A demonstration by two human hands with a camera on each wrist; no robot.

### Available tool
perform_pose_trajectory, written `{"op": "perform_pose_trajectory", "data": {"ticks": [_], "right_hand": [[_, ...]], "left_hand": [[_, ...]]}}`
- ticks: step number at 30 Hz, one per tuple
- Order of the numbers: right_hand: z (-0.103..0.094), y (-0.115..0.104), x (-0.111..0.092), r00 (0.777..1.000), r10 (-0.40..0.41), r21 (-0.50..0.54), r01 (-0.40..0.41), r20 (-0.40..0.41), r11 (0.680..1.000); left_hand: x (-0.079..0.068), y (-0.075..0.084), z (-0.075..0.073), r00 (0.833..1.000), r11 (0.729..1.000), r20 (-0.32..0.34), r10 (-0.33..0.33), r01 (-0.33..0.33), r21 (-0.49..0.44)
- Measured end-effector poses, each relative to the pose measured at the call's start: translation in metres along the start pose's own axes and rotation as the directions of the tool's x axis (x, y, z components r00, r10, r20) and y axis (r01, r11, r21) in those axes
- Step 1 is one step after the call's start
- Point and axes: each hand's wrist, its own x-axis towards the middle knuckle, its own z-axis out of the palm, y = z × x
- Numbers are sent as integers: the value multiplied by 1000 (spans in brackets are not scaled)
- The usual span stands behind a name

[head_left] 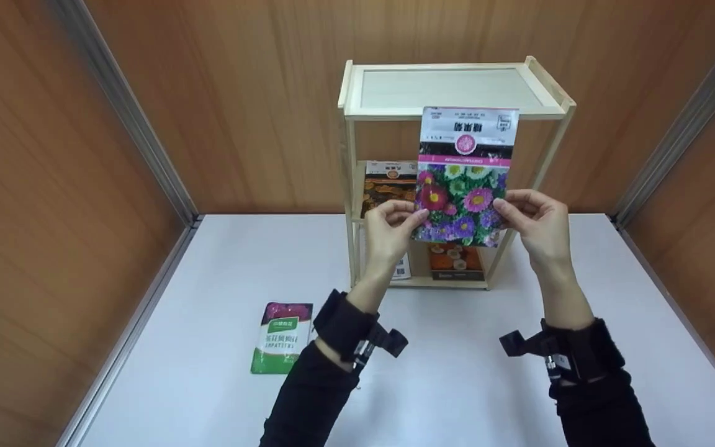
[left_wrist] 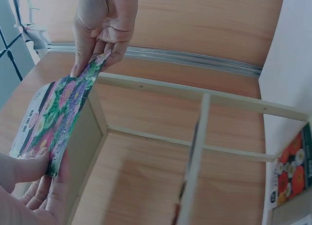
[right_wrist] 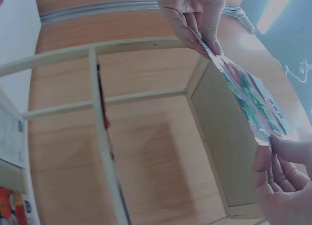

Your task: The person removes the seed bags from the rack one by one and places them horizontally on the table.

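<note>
A flower seed packet (head_left: 466, 180) with pink, red and purple daisy-like blooms is held up in front of a small wooden shelf (head_left: 395, 90), its printed title upside down in the head view. My left hand (head_left: 388, 236) pinches the lower left edge between thumb and fingers. At the lower right edge, my right hand (head_left: 540, 226) pinches it the same way. In the left wrist view the packet (left_wrist: 63, 108) stretches tilted between both hands. The right wrist view shows its printed side (right_wrist: 248, 96) at a steep slant, beside the shelf's top panel.
An orange flower packet (head_left: 388, 186) stands on the shelf's middle tier, partly hidden. On the bottom tier are an orange-and-white flower packet (head_left: 457, 261) and a white one (head_left: 402, 267) behind my left hand. A green-and-white packet (head_left: 282, 341) lies on the white table (head_left: 221, 267). Wooden walls enclose it.
</note>
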Motion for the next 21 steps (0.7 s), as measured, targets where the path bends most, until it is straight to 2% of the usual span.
{"op": "perform_pose_trajectory", "data": {"ticks": [5, 14, 16, 18, 19, 21], "right_hand": [[-1, 25, -18, 999, 37, -76, -37, 3, 996], [1, 63, -46, 987, 161, -92, -160, 3, 983], [0, 72, -53, 984, 176, -103, -175, 2, 979], [-3, 87, -59, 984, 176, -113, -174, 9, 978], [-3, 92, -63, 985, 168, -76, -165, 34, 983], [-13, 126, -66, 986, 149, -26, -148, 69, 989]], "left_hand": [[-19, -23, -8, 1000, 1000, -4, 21, -21, 0], [-48, -62, -20, 1000, 999, -22, 3, -2, 36], [-56, -66, -21, 999, 999, -31, -5, 7, 42], [-65, -68, -22, 999, 999, -42, -10, 12, 51], [-69, -71, -22, 999, 998, -49, -21, 23, 51], [-76, -79, -23, 997, 997, -65, -51, 55, 60]]}}
